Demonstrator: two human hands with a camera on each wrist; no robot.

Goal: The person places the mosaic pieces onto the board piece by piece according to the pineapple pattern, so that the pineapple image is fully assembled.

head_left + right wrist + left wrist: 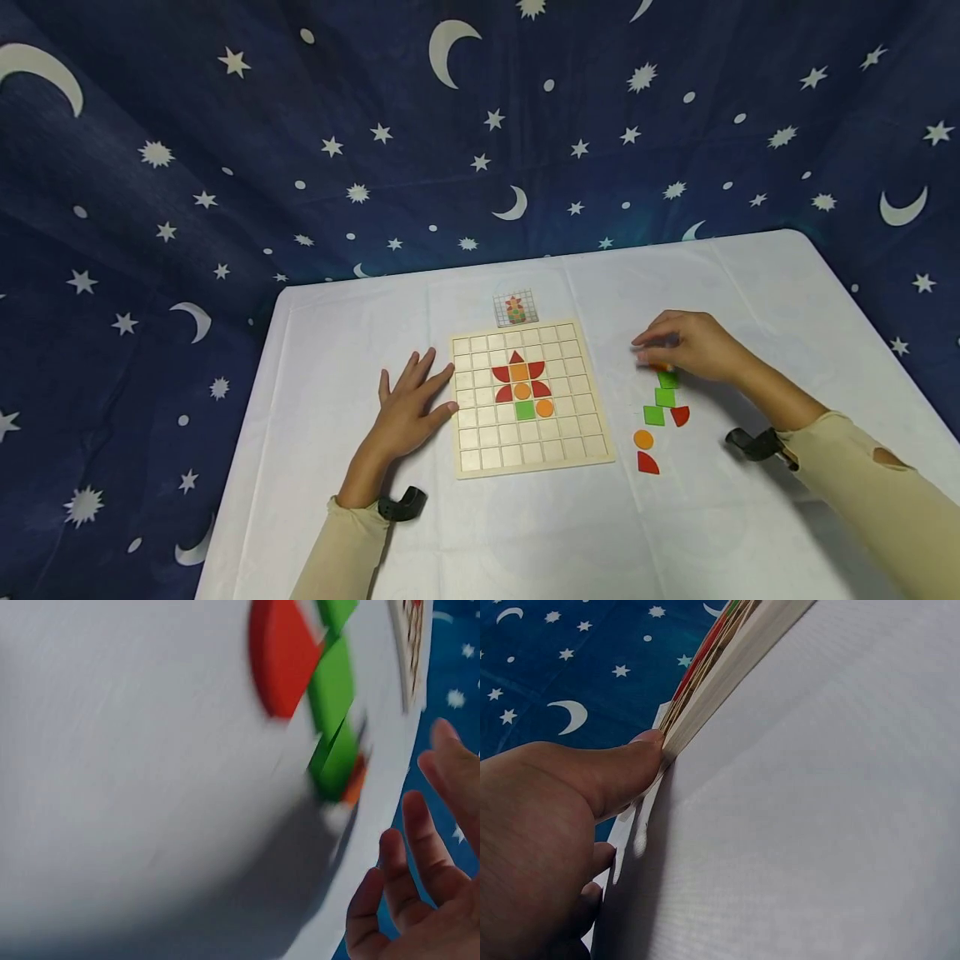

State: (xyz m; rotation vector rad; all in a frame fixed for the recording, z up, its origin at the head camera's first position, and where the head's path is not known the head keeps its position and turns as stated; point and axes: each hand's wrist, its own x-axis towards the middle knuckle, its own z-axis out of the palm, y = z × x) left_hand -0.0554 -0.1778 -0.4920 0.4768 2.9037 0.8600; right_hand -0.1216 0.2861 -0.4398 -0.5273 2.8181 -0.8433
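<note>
A square wooden grid board [480, 458] lies mid-table. On it sit a red triangle [517, 357], an orange square [519, 372], several red quarter circles [540, 389], two orange circles [544, 407] and a green square [525, 409]. My left hand [405, 417] rests with spread fingers at the board's left edge; its thumb [634, 769] touches that edge. To the right of the board, my right hand [697, 346] hovers over loose pieces, fingers loosely bent with nothing visible between them. Under it are green squares [665, 397] and an orange piece [354, 780], partly hidden in the head view.
A small pattern card [516, 308] with a coloured figure lies just behind the board. Nearer the front right are a loose orange circle [643, 439] and red quarter circles [648, 463]. A white cloth covers the table [525, 542]; a dark blue star-patterned curtain [420, 150] hangs behind.
</note>
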